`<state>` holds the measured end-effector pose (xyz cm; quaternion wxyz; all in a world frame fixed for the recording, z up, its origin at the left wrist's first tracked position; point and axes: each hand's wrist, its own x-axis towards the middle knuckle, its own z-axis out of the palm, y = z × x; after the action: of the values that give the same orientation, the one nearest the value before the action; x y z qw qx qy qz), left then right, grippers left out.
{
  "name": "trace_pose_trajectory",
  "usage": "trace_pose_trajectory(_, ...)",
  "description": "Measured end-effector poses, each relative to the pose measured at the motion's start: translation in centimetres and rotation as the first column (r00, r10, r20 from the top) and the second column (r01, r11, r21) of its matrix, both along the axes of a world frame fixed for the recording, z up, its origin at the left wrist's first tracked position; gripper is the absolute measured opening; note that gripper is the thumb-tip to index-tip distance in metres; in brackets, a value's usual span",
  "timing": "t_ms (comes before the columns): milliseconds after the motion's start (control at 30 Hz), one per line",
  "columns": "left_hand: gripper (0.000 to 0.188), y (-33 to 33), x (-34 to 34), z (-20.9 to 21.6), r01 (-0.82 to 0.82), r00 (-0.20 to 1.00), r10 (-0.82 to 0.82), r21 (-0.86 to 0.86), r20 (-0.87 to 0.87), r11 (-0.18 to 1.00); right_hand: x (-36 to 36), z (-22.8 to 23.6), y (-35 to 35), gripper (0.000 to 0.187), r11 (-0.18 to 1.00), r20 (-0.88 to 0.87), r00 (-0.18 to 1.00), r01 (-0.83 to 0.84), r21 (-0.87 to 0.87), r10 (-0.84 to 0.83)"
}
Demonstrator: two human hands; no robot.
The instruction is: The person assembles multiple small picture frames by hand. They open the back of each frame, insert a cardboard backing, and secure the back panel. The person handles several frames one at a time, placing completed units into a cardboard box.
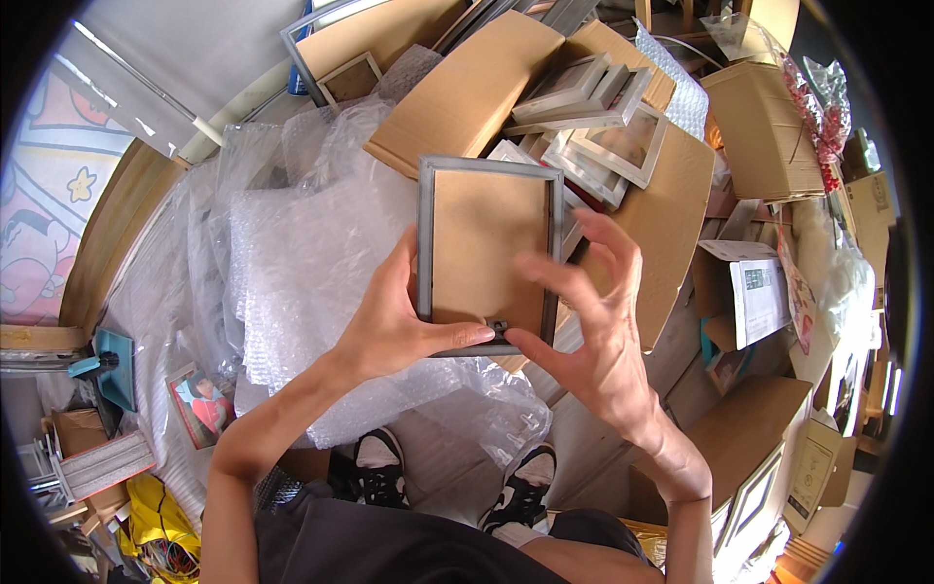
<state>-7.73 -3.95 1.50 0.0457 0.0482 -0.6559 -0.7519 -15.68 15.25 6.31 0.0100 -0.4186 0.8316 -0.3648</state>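
A picture frame (491,219) with a grey rim and a plain brown backing board faces me in the middle of the view. My left hand (394,316) grips it by the left side, its fingers behind and its thumb across the lower edge. That thumb presses beside a small dark clip (499,329) at the bottom of the backing. My right hand (598,321) is at the lower right corner, the thumb tip close to or touching the clip. Its other fingers are spread apart over the frame's right side, somewhat blurred.
Bubble wrap (316,263) lies beneath and left of the frame. An open cardboard box (647,234) holds several silver frames (584,92). Another carton (764,131) stands at the far right. A small photo print (201,407) lies at left, a blue-green tool (115,368) beyond it.
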Motion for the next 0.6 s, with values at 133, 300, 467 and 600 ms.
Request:
trace_pose_trajectory(133,0.081,-0.1,0.0,0.7,0.042,0.999,-0.044,0.056,0.022,0.998,-0.9,-0.4,0.1,0.033,0.954,-0.278,0.913,-0.277,0.119,0.299)
trace_pose_trajectory(300,0.077,0.2,0.5,2.0,0.006,0.999,-0.014,0.186,0.046,0.983,-1.0,-1.2,-0.3,0.027,0.945,-0.441,0.847,-0.326,0.011,0.298)
trace_pose_trajectory(467,0.078,0.5,-0.2,0.9,0.036,0.999,-0.036,0.114,-0.007,0.993,-0.6,-1.8,-0.2,0.025,0.968,-0.504,0.843,-0.245,-0.049,0.188)
trace_pose_trajectory(600,0.079,2.2,-2.4,0.8,0.105,0.993,-0.101,0.056,-0.068,0.993,-0.9,-0.6,2.0,0.025,0.992,-0.487,0.869,-0.12,-0.047,0.082)
